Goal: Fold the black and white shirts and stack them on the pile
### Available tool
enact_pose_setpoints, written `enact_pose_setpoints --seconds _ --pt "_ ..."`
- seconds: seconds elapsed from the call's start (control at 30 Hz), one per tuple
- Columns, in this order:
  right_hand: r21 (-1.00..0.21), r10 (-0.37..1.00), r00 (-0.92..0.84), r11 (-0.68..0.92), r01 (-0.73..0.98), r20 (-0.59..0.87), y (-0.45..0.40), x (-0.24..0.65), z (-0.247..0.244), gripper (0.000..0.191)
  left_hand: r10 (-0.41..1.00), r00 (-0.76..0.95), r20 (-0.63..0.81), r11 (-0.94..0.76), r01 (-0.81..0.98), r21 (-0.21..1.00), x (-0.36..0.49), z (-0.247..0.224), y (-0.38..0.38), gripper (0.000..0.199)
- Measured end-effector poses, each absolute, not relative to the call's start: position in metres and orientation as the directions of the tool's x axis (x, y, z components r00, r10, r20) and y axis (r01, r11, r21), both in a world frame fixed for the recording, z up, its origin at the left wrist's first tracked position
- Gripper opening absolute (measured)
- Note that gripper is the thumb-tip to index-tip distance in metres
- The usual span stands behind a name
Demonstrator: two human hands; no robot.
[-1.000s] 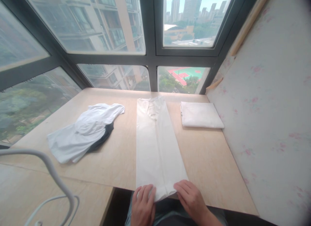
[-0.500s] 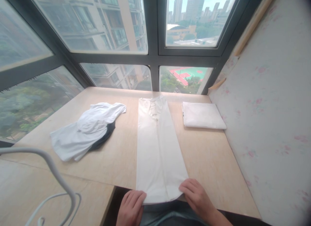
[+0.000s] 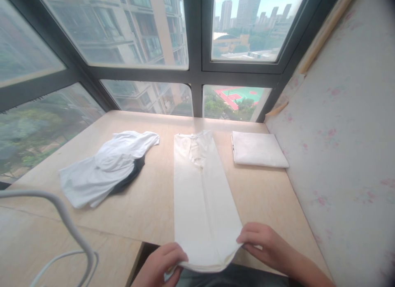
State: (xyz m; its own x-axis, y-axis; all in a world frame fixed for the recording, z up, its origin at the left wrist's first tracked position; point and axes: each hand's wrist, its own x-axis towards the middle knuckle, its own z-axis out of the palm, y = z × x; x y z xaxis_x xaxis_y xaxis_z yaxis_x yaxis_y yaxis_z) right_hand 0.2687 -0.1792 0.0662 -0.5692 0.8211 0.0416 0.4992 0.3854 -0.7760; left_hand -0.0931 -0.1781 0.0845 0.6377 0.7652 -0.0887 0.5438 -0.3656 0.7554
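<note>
A white shirt point(image 3: 203, 200) lies lengthwise on the wooden surface, its sides folded inward into a long strip, the neckline at the far end near the window. My left hand point(image 3: 163, 262) pinches the near left corner of its hem. At the near right corner, my right hand point(image 3: 262, 241) grips the hem between thumb and fingers. Between the two hands the hem sags a little over the front edge, lifted at its corners.
A folded white cloth point(image 3: 259, 149) rests at the right by the flowered wall point(image 3: 342, 155). White and dark garments point(image 3: 111, 163) lie loosely at the left. A curved white tube point(image 3: 70, 225) stands at the near left. Windows rise behind the wooden surface point(image 3: 154, 192).
Both hands have raised the hem's corners slightly, and my right hand has moved a bit to the right. The shirt has slid towards me, its neckline now farther from the window.
</note>
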Motion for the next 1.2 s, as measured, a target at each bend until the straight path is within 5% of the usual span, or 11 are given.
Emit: enact_pose_setpoints --seconds 0.13,0.23,0.43,0.73,0.9,1.03,1.2 --pt "-0.801 0.86 -0.491 0.391 0.454 0.141 -0.068 0.265 0.083 0.017 0.868 0.489 -0.084 -0.205 0.508 0.837 -0.093 0.096 -0.077 0.018" --pt "-0.779 0.957 -0.29 0.174 0.602 -0.01 0.019 0.249 0.061 0.019 0.969 0.191 -0.158 0.046 0.486 0.873 -0.089 0.065 0.006 0.034" --pt "-0.686 0.993 -0.086 0.005 0.728 -0.083 0.083 0.226 -0.01 0.039 0.984 -0.019 -0.176 0.152 0.597 0.788 -0.085 -0.005 0.076 0.032" --pt "-0.578 0.996 -0.026 0.068 0.813 0.081 0.072 0.226 -0.031 0.048 1.0 -0.031 -0.001 0.025 0.805 0.592 -0.086 -0.012 0.074 0.041" --pt "-0.48 0.942 -0.271 0.333 0.811 0.196 0.048 0.192 -0.035 0.042 0.967 0.188 0.173 -0.247 0.859 0.448 -0.036 -0.012 0.043 0.046" --pt "-0.273 0.905 -0.394 0.424 0.863 0.16 0.038 0.176 -0.051 0.051 0.906 0.38 0.186 -0.419 0.868 0.266 -0.011 -0.032 0.026 0.053" --pt "-0.227 0.915 -0.39 0.404 0.886 0.107 0.035 0.177 -0.062 0.055 0.892 0.416 0.177 -0.438 0.892 0.109 -0.014 -0.046 0.022 0.057"
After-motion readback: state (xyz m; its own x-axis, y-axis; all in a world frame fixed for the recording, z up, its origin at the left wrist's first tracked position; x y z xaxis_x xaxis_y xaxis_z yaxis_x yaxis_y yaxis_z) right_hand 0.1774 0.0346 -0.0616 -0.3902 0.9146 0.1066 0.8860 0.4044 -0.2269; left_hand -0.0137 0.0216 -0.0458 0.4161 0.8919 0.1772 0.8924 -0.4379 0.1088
